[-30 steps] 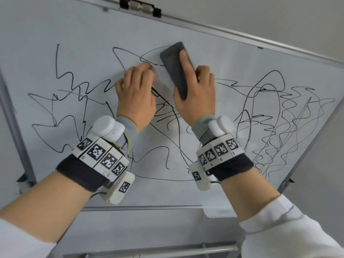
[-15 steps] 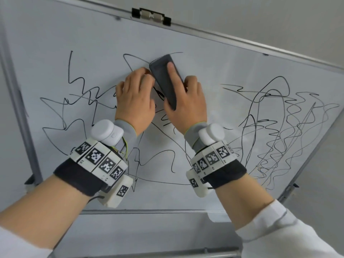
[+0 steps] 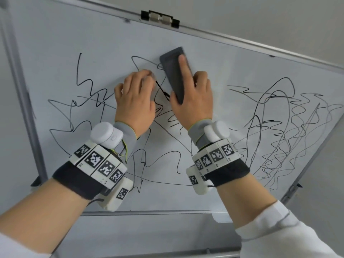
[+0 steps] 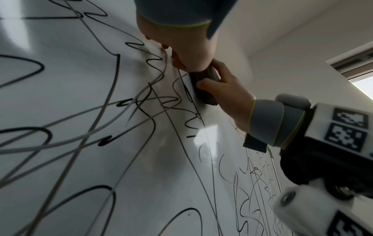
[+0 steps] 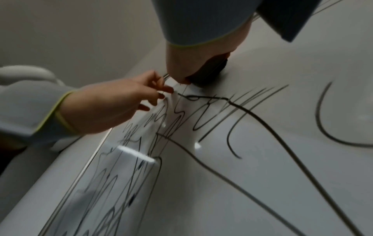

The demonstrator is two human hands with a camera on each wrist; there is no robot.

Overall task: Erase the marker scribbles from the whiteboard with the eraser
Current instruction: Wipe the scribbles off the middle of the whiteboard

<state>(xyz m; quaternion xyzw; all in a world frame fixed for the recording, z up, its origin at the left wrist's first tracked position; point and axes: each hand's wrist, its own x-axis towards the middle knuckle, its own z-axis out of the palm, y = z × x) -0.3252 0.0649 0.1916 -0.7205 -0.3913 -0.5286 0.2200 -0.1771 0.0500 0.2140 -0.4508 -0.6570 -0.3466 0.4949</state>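
The whiteboard (image 3: 214,58) is covered in black marker scribbles (image 3: 279,127), thickest at the right and lower left. My right hand (image 3: 193,97) grips a dark grey eraser (image 3: 173,71) and presses it flat on the board near the top centre, with the index finger lying along its back. The left wrist view shows the eraser (image 4: 203,86) held between the thumb and fingers of the right hand (image 4: 226,89). My left hand (image 3: 135,90) rests just left of it, bent fingertips on the board, holding nothing. In the right wrist view, the left hand (image 5: 125,102) touches the board beside the eraser (image 5: 210,70).
A black and metal clip (image 3: 160,18) sits on the board's top frame. A grey stand post (image 3: 24,90) runs down the left side. The marker tray (image 3: 149,213) lines the bottom edge. A plain wall lies behind.
The eraser slid left toward my left hand, then back right and slightly up. The short line beside its top end is gone. My left hand stayed on the board.
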